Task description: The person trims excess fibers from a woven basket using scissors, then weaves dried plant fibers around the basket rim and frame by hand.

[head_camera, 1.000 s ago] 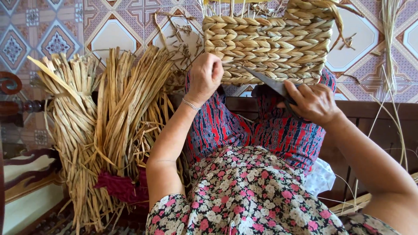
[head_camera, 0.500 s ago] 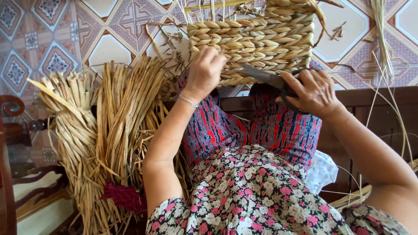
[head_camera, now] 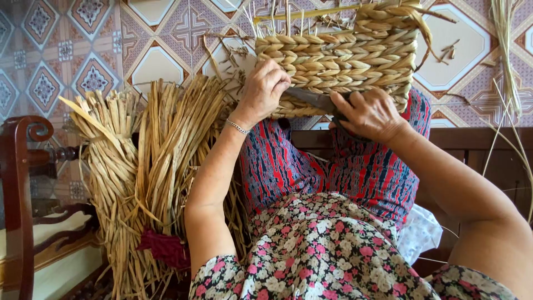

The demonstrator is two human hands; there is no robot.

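A woven straw basket [head_camera: 355, 53] of thick braided strands rests on my knees, with thin upright stakes sticking out of its far edge. My left hand [head_camera: 265, 89] grips the basket's near left edge, a thin bracelet on the wrist. My right hand [head_camera: 371, 114] is closed on a dark metal blade [head_camera: 311, 99] whose tip points left, pressed against the basket's lower edge between the two hands. My lap is covered by red and blue patterned trousers [head_camera: 333, 166] and a floral top.
A tied bundle of dried straw [head_camera: 161, 161] leans to my left, bound low down with a red band [head_camera: 164, 247]. A dark wooden chair arm [head_camera: 22, 183] stands at the far left. Loose straw strands [head_camera: 508, 50] lie on the patterned floor tiles at right.
The view has shifted, so the basket and both hands sit lower and more to the left in the picture. The blade has slid left along the basket's lower edge towards my left hand.
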